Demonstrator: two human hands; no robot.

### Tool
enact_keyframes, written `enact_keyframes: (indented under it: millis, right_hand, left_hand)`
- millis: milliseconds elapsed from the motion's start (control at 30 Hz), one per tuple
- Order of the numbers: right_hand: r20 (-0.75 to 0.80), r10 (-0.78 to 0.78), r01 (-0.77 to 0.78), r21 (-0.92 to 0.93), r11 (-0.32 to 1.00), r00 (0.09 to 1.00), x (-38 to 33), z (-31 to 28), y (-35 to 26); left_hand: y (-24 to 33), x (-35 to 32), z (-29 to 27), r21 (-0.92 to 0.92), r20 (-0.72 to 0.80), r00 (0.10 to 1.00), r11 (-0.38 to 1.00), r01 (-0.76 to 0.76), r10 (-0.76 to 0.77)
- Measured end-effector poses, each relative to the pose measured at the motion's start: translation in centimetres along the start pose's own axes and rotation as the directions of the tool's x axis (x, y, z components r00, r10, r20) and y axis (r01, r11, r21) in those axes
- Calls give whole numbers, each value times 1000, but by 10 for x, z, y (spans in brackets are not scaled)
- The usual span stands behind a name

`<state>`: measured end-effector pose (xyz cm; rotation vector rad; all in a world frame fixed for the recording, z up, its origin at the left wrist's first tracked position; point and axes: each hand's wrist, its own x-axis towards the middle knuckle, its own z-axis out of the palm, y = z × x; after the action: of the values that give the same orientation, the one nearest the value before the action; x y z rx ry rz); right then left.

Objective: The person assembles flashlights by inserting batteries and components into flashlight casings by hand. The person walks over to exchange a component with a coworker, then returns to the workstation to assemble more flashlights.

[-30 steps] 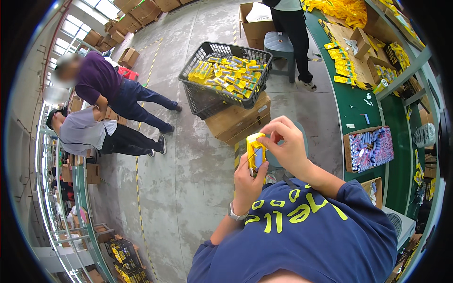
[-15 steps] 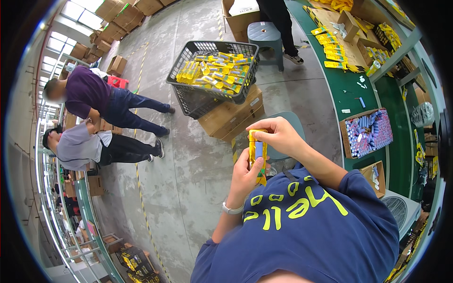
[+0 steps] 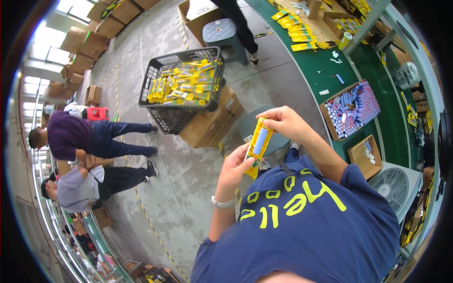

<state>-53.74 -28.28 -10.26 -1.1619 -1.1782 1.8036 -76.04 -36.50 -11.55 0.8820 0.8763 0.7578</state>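
Note:
In front of my chest, both hands hold a narrow yellow plastic casing. A light-blue cylindrical battery lies lengthwise in its open side. My left hand grips the lower end, thumb across the front, with a white band on that wrist. My right hand pinches the upper end between thumb and fingers. Thin orange-red and green bits show near the battery's lower end, too small to make out. The casing leans, its top toward the right.
A black plastic crate of yellow pieces rests on another crate and a cardboard box. Stools stand nearby. On the green bench to my right are a battery carton and a fan. Two people stand left.
My view has turned, so the crate and bench sit farther left. The casing is tilted more to the right, and more of the battery shows. Both hands keep their hold.

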Motion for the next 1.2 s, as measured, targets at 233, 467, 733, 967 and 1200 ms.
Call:
enact_keyframes:
  millis: [233,467,733,967,1200]
  right_hand:
    - [41,30,-23,-179,984,999,-20,-83,0]
    - [-103,-44,21,-216,976,994,-46,-162,5]
    - [-268,77,-34,164,986,960,-89,-290,50]
    - [-835,217,445,467,764,505,-167,-453,111]
    - [-918,396,784,242,572,-5,-252,-660,252]
  left_hand:
    - [4,71,39,135,41,993,985,103,-109]
    - [9,157,110,525,81,968,836,161,-237]
    - [-4,240,159,394,-14,1000,919,2,4]
    - [-26,284,170,382,-134,991,922,60,-9]
    - [-140,292,138,692,-134,970,681,239,-205]
